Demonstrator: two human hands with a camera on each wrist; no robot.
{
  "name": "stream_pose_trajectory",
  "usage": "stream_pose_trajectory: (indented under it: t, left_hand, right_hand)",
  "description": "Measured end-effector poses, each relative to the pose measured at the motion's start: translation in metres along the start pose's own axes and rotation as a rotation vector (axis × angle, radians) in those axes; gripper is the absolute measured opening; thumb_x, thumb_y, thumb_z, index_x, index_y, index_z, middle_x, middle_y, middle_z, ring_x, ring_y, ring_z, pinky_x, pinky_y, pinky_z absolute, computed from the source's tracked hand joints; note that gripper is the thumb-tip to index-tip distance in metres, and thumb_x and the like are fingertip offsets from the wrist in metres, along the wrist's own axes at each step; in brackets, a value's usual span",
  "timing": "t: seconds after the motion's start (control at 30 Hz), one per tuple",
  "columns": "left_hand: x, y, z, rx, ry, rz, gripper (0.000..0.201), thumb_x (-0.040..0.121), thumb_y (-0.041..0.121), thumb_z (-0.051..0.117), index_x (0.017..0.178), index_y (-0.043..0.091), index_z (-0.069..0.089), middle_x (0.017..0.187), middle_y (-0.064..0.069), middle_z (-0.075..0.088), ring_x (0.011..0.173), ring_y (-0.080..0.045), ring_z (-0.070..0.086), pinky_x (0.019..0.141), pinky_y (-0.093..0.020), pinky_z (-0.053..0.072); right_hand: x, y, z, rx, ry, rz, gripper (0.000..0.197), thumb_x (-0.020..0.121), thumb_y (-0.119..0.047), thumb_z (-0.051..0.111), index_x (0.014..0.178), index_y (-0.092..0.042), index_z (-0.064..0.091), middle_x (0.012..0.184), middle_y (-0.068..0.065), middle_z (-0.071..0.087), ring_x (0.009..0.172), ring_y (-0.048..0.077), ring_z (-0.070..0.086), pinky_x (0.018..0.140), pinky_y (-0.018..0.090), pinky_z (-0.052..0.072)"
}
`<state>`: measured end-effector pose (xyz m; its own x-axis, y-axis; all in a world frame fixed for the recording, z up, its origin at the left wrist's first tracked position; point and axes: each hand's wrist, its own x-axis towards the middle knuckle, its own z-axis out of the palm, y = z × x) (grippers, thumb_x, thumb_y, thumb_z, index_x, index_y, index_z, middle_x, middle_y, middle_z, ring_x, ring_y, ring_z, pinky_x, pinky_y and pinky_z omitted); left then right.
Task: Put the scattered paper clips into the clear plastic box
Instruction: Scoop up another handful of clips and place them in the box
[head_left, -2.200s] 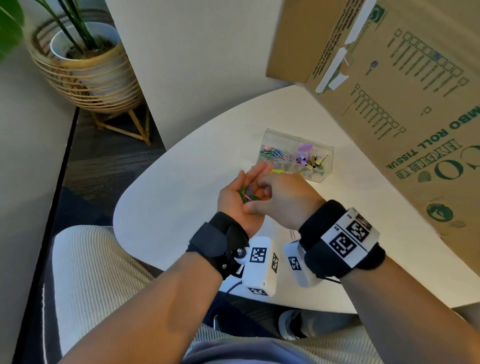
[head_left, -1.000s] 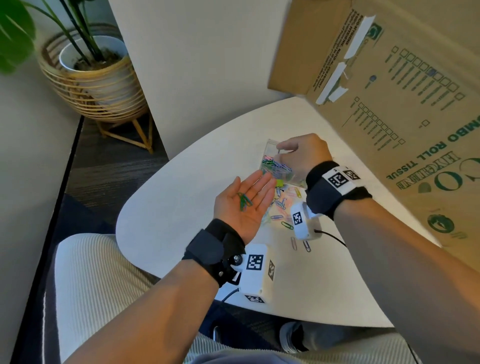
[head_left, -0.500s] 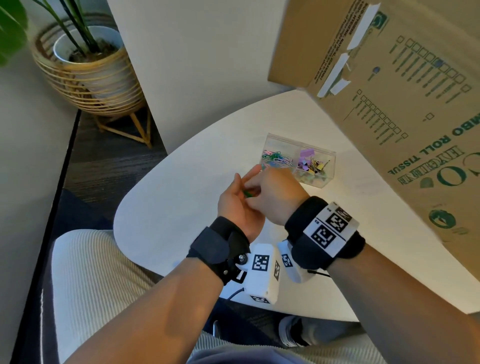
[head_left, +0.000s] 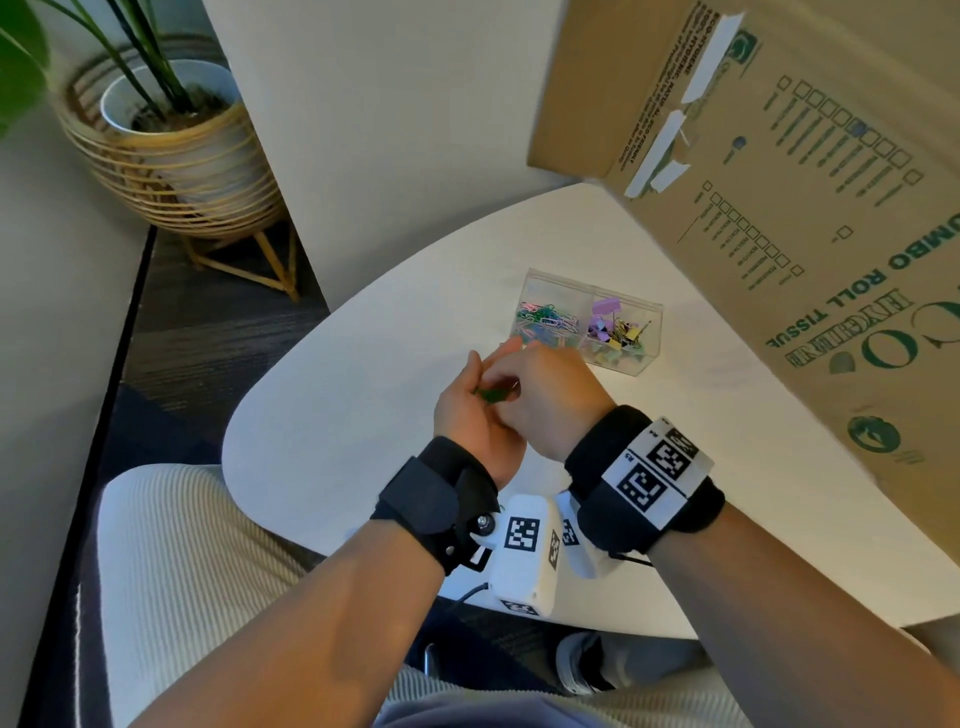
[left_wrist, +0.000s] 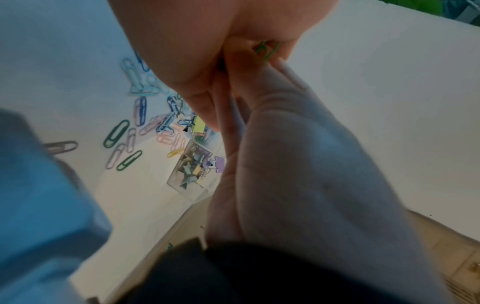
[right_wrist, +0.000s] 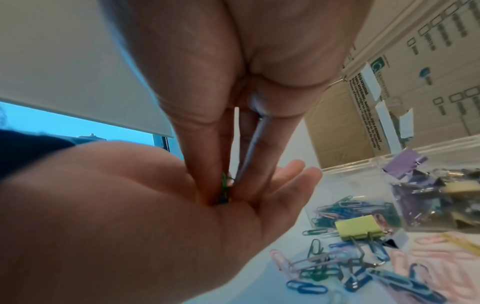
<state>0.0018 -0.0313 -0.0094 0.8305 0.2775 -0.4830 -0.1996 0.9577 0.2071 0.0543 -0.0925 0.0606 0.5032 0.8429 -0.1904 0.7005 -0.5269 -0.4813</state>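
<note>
Left hand held palm up over the white desk, fingers relaxed and nearly straight, cradling a small bunch of green paper clips in the hollow of the palm. Right hand turned down into that palm, thumb and forefinger pinching the green clips; grip there closed on them, though how many are caught cannot be told. Clear plastic box just beyond both hands on the desk, two compartments: coloured paper clips already in the left one, binder clips in the right. Many more loose clips scattered on the desk beneath the hands, close to the near side of the box, with a yellow binder clip among them. Cardboard carton standing at the right edge, potted plant on the floor to the left. Judged step: lifting the gathered bunch out of the palm for transfer. Best done by pinching the whole cluster low against the palm so none hang loose, keeping the left palm flat as a catch underneath, then carrying straight to the left compartment and letting go low over its opening, not the binder-clip side. Worth watching: linked clips trailing and snagging, or one dropping back onto the desk.
</note>
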Motion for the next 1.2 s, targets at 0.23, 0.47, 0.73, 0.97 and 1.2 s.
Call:
stream_pose_trajectory:
  t: [0.23,0.47,0.73,0.97,1.2]
  left_hand:
    - [-0.002,-0.001,0.001,0.040,0.030,-0.018,0.050,0.100,0.042,0.031,0.134,0.011,0.050,0.140,-0.018,0.049,0.133,-0.034,0.041,0.115,-0.047,0.024]
    - [0.000,0.002,0.003,0.036,0.035,-0.022,0.053,0.100,0.042,0.031,0.135,0.005,0.045,0.144,-0.014,0.044,0.134,-0.030,0.041,0.117,-0.042,0.022]
    - [-0.007,0.007,0.006,0.216,0.095,0.041,0.051,0.103,0.038,0.026,0.124,0.003,0.056,0.112,-0.018,0.065,0.087,-0.025,0.066,0.077,-0.030,0.048]
    - [-0.009,0.016,0.005,0.313,0.093,0.057,0.037,0.101,0.026,0.038,0.124,0.004,0.058,0.119,-0.014,0.065,0.109,-0.028,0.062,0.096,-0.034,0.048]
    - [-0.026,0.045,0.009,0.742,0.079,0.205,0.025,0.097,0.017,0.046,0.114,0.013,0.065,0.107,-0.008,0.069,0.093,-0.024,0.066,0.084,-0.032,0.051]
  right_hand:
    - [-0.002,-0.004,0.003,-0.056,-0.011,-0.003,0.020,0.082,-0.011,0.060,0.092,-0.020,0.075,0.096,0.004,0.070,0.085,0.021,0.063,0.078,0.032,0.051]
    - [0.002,0.004,0.001,0.016,0.047,0.027,0.019,0.082,-0.012,0.060,0.089,-0.019,0.076,0.091,0.000,0.073,0.084,0.020,0.065,0.078,0.034,0.053]
    - [0.002,0.027,-0.001,0.695,0.110,0.284,0.013,0.075,0.007,0.072,0.079,-0.004,0.076,0.072,0.012,0.072,0.060,0.017,0.068,0.068,0.027,0.059]
    - [0.018,0.039,-0.030,0.728,0.377,0.275,0.017,0.076,-0.003,0.075,0.076,-0.020,0.076,0.066,-0.003,0.073,0.059,0.011,0.067,0.066,0.025,0.057]
    - [0.075,0.051,-0.066,0.289,0.372,0.245,0.012,0.082,-0.011,0.072,0.089,-0.019,0.076,0.092,0.003,0.074,0.086,0.021,0.070,0.089,0.034,0.057]
